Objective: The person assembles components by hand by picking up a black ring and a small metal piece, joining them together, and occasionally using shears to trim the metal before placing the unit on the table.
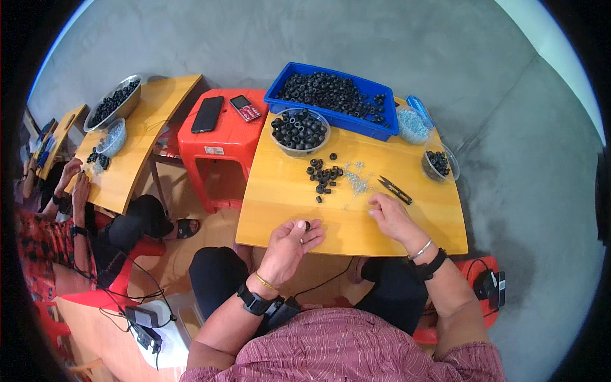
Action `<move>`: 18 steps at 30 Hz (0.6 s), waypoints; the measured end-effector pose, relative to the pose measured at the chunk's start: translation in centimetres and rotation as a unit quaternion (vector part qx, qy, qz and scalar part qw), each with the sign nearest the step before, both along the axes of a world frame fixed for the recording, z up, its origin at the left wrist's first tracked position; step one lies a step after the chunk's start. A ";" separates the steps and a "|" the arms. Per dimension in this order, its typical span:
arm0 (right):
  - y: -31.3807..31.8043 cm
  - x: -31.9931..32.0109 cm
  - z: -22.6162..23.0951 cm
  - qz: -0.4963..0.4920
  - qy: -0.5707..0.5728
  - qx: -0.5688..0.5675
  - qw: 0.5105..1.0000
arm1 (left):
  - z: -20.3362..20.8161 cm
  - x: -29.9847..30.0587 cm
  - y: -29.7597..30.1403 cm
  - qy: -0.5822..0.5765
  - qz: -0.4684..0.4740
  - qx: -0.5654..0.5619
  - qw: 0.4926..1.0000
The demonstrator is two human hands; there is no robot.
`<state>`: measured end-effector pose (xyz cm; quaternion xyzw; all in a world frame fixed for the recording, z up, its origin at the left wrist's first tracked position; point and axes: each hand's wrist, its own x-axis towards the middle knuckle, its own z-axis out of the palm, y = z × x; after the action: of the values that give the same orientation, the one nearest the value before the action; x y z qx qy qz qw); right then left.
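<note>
My left hand (pixel 287 247) is at the near edge of the yellow table, thumb and fingers closed on a small black rubber-like ring part (pixel 307 225). Over the table to the right, my right hand (pixel 393 218) has its fingers curled; whatever may be between the fingertips is hidden. Just beyond it lie black-handled thread snips (pixel 396 190). Between my hands and farther off is a loose group of black parts (pixel 323 174). Beside this group sits a scatter of tiny clear, pale-blue pieces (pixel 358 181).
A blue tray (pixel 280 105) of black parts stands at the back, with a clear tub (pixel 300 153) in front. Two tubs are on the right, one with pale-blue pieces (pixel 412 125). A red stool (pixel 216 148) holds two phones. A person (pixel 54 254) works at the left table.
</note>
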<state>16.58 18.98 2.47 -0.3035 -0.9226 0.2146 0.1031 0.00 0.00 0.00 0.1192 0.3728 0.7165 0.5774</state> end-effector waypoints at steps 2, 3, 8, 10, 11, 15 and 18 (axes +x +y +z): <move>-0.7 -0.8 0.8 0.036 0.019 -0.042 0.998 | 0.1 0.1 0.0 -0.007 0.005 0.025 1.000; -1.2 -1.3 1.1 0.037 0.020 -0.044 0.998 | 0.1 0.1 -0.1 -0.006 0.005 0.023 1.000; -1.4 -3.9 1.5 0.115 0.068 0.037 0.990 | 0.0 0.2 -0.1 -0.007 0.004 0.017 1.000; -0.8 -4.7 1.1 0.124 0.060 0.044 0.989 | -0.5 0.0 -0.3 0.011 -0.006 0.013 1.000; -0.6 -5.1 1.0 0.130 0.053 0.051 0.989 | -0.7 -0.2 -0.3 0.029 -0.017 0.009 0.999; -1.0 -6.8 1.0 0.132 0.021 0.039 0.990 | -0.8 -0.3 -0.5 0.005 -0.024 0.048 0.999; -1.4 -7.3 1.2 0.125 -0.006 0.046 0.991 | -0.4 -0.3 -0.6 -0.003 -0.022 0.048 0.999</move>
<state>9.23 17.58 3.67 -0.1818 -0.9628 0.1814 0.0836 -0.29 -0.62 -0.38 0.1528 0.3334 0.7210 0.5879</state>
